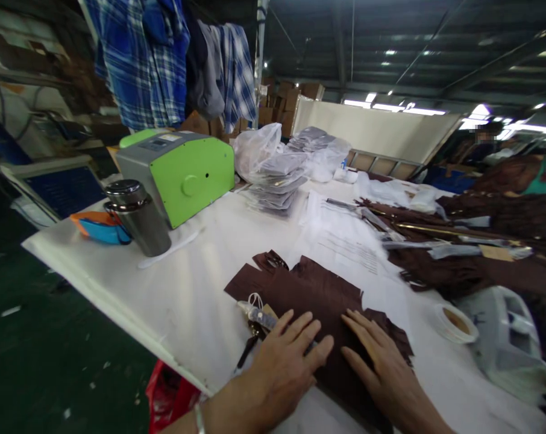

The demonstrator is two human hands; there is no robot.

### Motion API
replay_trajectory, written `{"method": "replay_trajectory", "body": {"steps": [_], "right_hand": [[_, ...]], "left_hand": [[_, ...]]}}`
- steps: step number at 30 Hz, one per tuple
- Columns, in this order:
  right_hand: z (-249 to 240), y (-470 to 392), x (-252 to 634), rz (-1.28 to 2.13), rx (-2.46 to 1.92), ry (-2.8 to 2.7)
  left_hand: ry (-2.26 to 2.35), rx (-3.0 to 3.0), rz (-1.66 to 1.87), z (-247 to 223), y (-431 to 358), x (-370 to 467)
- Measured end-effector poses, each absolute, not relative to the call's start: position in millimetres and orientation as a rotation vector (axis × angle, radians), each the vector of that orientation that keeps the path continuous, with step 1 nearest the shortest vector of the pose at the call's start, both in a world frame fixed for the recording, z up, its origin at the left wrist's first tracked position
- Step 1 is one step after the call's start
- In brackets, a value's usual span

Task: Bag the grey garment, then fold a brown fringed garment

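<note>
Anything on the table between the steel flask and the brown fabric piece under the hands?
Head view: mostly bare white table between steel flask and brown fabric; only a white strip lies beside the flask.

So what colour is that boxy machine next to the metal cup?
Bright green with a grey top, seen in the head view: the machine.

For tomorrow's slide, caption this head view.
Both hands, left and right, press flat on brown fabric beside a green machine.
</note>
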State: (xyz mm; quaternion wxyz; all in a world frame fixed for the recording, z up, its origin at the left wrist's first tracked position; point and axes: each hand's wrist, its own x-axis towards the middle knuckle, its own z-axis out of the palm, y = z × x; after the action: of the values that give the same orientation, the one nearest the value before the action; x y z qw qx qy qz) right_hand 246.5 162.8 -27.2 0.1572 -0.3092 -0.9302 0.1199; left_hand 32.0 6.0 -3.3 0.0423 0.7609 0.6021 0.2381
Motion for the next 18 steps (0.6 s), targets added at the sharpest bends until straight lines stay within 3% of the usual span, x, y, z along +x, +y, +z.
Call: {"method": "replay_trajectory", "body": {"steps": [3,11,18], "right_hand": [[-42,156,231,0.169,-0.785,-2.725],[-34,164,234,0.274,-0.748,-2.723],[-56,165,279,0.180,-0.630,-2.659]], "left_hand": [[1.929,2.171,0.650,-7,21,37],[1.936,1.304,1.403,27,5,-37],[2.458,0.615,1.891,0,-42,-116]]}}
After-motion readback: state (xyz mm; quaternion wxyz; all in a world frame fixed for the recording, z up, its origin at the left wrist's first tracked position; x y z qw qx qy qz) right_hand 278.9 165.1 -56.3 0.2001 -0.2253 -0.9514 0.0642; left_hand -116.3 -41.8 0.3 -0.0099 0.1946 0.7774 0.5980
